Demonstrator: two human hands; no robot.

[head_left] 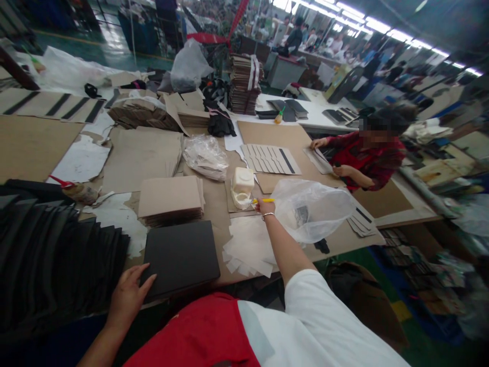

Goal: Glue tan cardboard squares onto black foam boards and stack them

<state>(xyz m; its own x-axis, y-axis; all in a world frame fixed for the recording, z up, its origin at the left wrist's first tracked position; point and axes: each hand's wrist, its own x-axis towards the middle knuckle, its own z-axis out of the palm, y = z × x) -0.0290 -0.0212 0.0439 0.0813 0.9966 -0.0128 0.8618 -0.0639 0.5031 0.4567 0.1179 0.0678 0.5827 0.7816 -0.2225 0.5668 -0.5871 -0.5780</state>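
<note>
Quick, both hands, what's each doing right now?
Left hand: open, fingers spread at the left edge of the black panel.
Right hand: closed, holding the yellow stick beside the white container.

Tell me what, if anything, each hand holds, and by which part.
The right hand holds a yellow-handled tool by its handle. The left hand touches the left edge of the black panel; gripping cannot be told.
</note>
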